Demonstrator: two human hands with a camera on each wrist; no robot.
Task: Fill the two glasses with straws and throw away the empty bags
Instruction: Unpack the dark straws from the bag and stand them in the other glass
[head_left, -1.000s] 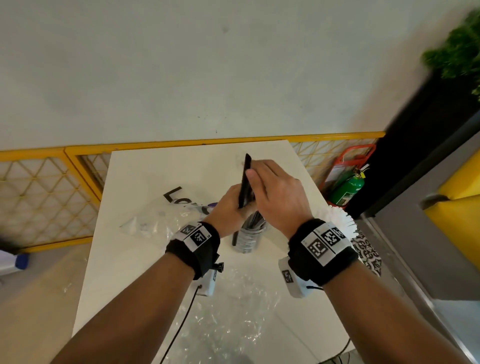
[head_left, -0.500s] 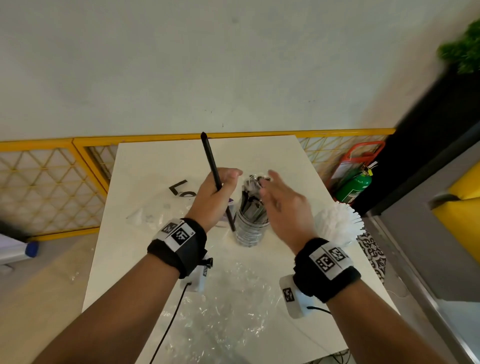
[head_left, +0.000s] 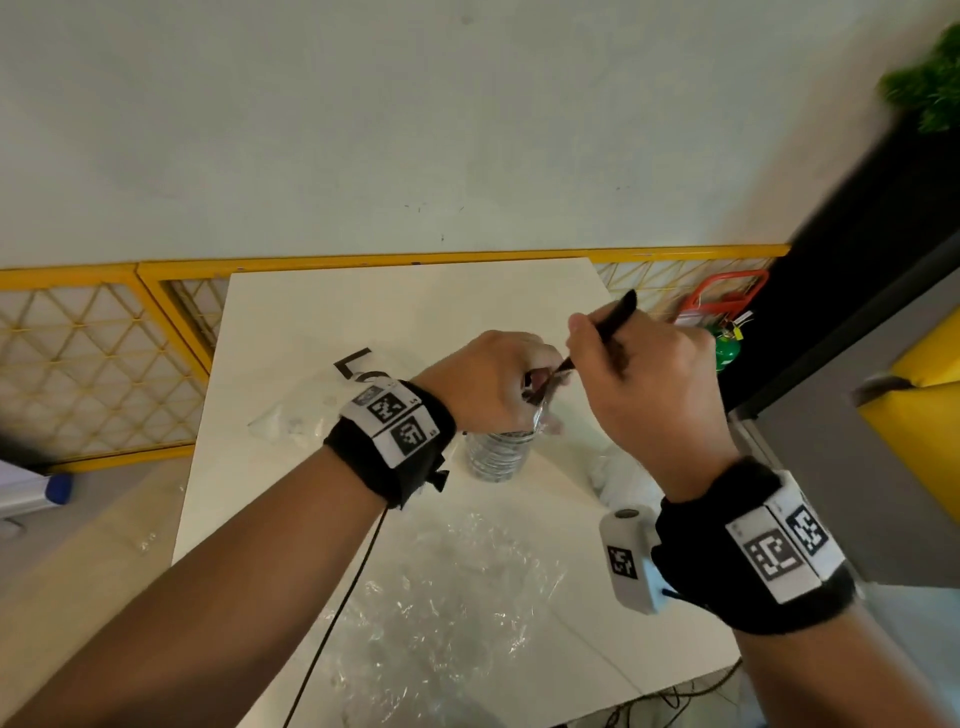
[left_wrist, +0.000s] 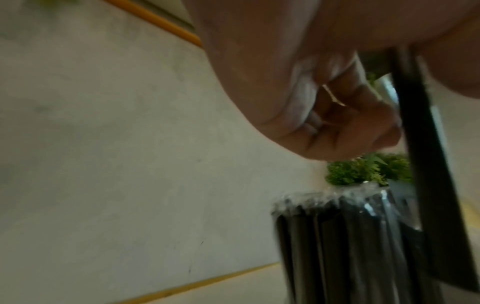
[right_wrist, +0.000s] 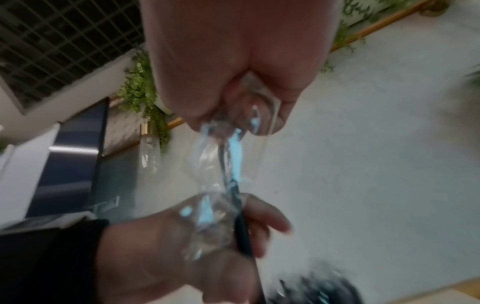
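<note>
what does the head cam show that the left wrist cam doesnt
Only the head view shows the white table, the crumpled clear bag lying on it, the glass and the right hand gripping a black straw. Only the left wrist view shows the wrapped black straws up close. Both show the left hand and the yellow rail.

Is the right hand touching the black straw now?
Touching. In the head view, the right hand has its fingers curled around the black straw, whose tip sticks out above the knuckles.
</note>
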